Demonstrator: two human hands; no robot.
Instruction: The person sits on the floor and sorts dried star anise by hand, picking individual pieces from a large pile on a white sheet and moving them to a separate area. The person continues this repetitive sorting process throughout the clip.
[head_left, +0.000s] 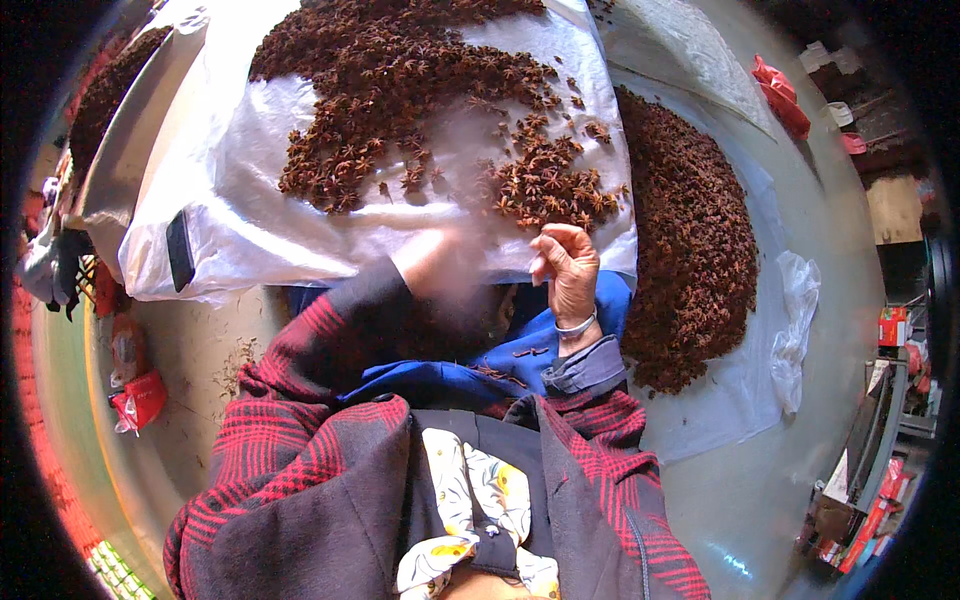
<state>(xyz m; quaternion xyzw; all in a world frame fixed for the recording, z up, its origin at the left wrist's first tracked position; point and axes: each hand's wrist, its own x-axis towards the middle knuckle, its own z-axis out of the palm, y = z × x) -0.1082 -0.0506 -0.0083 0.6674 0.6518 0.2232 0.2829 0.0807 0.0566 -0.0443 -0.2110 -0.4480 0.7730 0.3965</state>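
Observation:
Dried star anise (397, 90) lies in a broad heap on a white plastic sheet (277, 247) over a raised surface before me. A smaller cluster of star anise pods (551, 180) sits near the sheet's right front corner. Just below that cluster is my right hand (574, 274), fingers curled and thumb against the fingertips; whether something small is pinched there is hidden. My left hand (446, 262) is smeared by motion at the sheet's front edge, so its fingers are unreadable. Blue cloth (525, 360) covers my lap, with a few thin brown stems (499, 373) on it.
A large pile of star anise (690, 247) spreads over floor sheeting to the right, beside a crumpled clear plastic bag (795, 330). A dark flat strip (180, 251) rests on the sheet's left corner. A red bag (141, 401) lies on the floor at left.

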